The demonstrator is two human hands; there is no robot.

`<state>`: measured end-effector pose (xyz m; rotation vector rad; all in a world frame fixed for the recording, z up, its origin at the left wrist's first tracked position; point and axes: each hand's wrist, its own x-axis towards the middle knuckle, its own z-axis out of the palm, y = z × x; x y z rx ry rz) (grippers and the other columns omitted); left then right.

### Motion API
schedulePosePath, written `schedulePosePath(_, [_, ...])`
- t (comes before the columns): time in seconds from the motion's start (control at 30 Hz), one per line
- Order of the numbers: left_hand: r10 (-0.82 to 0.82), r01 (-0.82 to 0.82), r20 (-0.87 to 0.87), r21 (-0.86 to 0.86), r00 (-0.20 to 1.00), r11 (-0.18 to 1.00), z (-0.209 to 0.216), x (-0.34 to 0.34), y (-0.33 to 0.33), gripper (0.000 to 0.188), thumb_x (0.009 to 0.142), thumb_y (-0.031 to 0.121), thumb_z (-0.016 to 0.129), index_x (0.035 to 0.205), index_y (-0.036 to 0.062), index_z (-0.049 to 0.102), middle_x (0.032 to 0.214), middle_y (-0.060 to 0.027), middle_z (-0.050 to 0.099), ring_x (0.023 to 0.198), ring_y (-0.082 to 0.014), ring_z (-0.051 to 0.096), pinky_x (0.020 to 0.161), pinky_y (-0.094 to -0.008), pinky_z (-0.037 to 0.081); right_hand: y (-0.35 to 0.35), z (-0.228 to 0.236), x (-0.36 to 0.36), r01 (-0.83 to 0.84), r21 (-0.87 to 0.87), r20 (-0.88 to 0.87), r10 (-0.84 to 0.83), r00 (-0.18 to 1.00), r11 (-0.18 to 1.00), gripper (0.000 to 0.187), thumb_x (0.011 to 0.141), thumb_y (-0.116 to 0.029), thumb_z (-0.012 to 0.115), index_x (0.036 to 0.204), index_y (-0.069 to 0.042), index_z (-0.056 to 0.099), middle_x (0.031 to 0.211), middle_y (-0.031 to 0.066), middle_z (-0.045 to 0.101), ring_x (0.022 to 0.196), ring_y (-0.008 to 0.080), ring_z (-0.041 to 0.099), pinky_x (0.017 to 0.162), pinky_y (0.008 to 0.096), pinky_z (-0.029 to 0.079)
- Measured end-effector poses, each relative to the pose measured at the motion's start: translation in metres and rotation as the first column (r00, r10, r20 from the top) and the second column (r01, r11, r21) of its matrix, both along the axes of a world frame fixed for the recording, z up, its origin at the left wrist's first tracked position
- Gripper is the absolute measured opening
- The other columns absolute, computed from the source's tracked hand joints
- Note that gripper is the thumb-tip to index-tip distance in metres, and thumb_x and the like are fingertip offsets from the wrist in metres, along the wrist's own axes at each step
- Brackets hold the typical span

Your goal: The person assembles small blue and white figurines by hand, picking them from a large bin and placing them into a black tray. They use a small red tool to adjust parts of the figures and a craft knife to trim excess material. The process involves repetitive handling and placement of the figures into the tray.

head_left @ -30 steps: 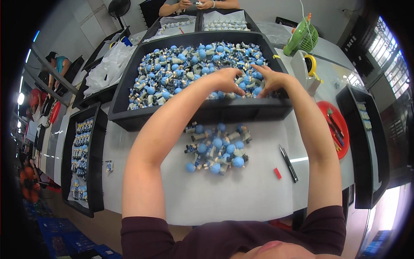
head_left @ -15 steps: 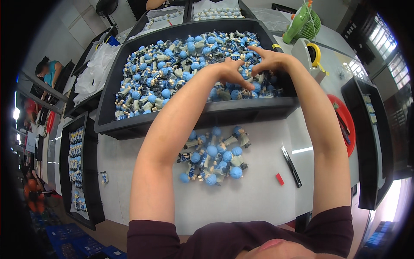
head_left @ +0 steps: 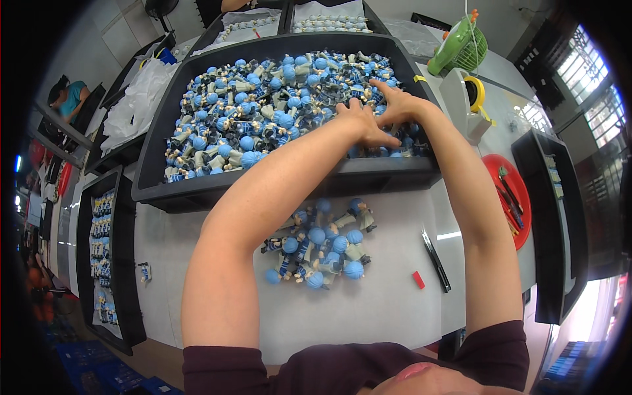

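Observation:
Both my hands are over the right part of a large black bin heaped with small figurines that have ribbed blue round heads and grey or blue-striped bodies. My left hand lies on the heap near the front wall, fingers spread and thumb stretched to the right. Just behind and to the right, my right hand has its fingers apart, pointing left over the figurines. The two hands overlap closely in view. Nothing shows gripped in either, though some fingertips are hidden. Below the bin, a loose pile of the same figurines lies on the white table.
A black cutter knife and a red piece lie right of the pile. Farther right are a red dish with tools, a tape dispenser and a green fan. A black tray of lined-up figurines stands left.
My left hand has moved right and a little nearer across the heap. My right hand has come slightly nearer, and the two hands are closer together. The whole view has shifted a little.

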<state>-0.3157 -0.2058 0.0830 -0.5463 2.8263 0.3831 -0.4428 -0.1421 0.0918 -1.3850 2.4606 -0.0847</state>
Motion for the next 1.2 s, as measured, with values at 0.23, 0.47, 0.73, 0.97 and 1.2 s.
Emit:
schedulePosePath(0.23, [0.005, -0.004, -0.027, 0.033, 1.000, 0.999, 0.005, 0.013, -0.005, 0.114, 0.050, 0.074, 0.067, 0.126, -0.0072, 0.043, 0.130, -0.0291, 0.031, 0.122, -0.0437, 0.032, 0.098, -0.0485, 0.033, 0.002, 0.017, 0.006, 0.038, 0.081, -0.002, -0.038, 0.999, 0.996, 0.121, 0.044, -0.044, 0.080, 0.144, -0.025, 0.013, 0.136, 0.0246, 0.032, 0.113, 0.0408, 0.047, 0.079, 0.0441, 0.051])
schedulePosePath(0.47, [0.048, -0.044, -0.050, 0.066, 0.998, 0.997, -0.003, 0.009, -0.010, 0.119, 0.048, 0.072, 0.070, 0.124, -0.0138, 0.039, 0.130, -0.0289, 0.031, 0.121, -0.0437, 0.032, 0.097, -0.0469, 0.036, -0.004, 0.004, 0.002, -0.007, 0.097, 0.039, 0.003, 0.999, 0.995, 0.125, 0.044, -0.043, 0.082, 0.144, -0.031, 0.007, 0.138, 0.0273, 0.023, 0.120, 0.0435, 0.040, 0.091, 0.0498, 0.044])
schedulePosePath(0.73, [-0.008, 0.012, -0.068, 0.054, 0.998, 0.998, 0.000, 0.012, -0.006, 0.121, 0.046, 0.075, 0.069, 0.123, -0.0138, 0.040, 0.126, -0.0292, 0.034, 0.119, -0.0416, 0.031, 0.100, -0.0458, 0.031, -0.002, 0.005, 0.003, -0.078, 0.031, 0.145, 0.073, 0.987, 0.996, 0.119, 0.048, -0.035, 0.078, 0.144, -0.015, 0.010, 0.131, 0.0286, 0.039, 0.119, 0.0365, 0.044, 0.092, 0.0414, 0.044])
schedulePosePath(0.97, [0.008, -0.010, -0.110, -0.013, 0.994, 1.000, 0.000, 0.005, 0.003, 0.112, 0.050, 0.069, 0.069, 0.125, -0.0093, 0.040, 0.127, -0.0264, 0.035, 0.119, -0.0408, 0.033, 0.100, -0.0441, 0.031, 0.005, -0.003, -0.007, -0.038, -0.079, 0.186, 0.052, 0.981, 0.996, 0.115, 0.049, -0.030, 0.079, 0.143, -0.012, 0.015, 0.134, 0.0294, 0.037, 0.122, 0.0369, 0.042, 0.100, 0.0378, 0.036])
schedulePosePath(1.2, [0.035, -0.034, -0.050, 0.017, 0.998, 0.999, -0.008, 0.012, -0.014, 0.120, 0.048, 0.071, 0.070, 0.129, -0.0092, 0.035, 0.132, -0.0264, 0.033, 0.126, -0.0385, 0.028, 0.103, -0.0433, 0.025, -0.002, -0.011, -0.003, -0.128, -0.206, 0.163, 0.163, 0.973, 0.970, 0.109, 0.049, -0.031, 0.078, 0.140, -0.008, 0.022, 0.123, 0.0294, 0.047, 0.114, 0.0342, 0.049, 0.095, 0.0359, 0.039])
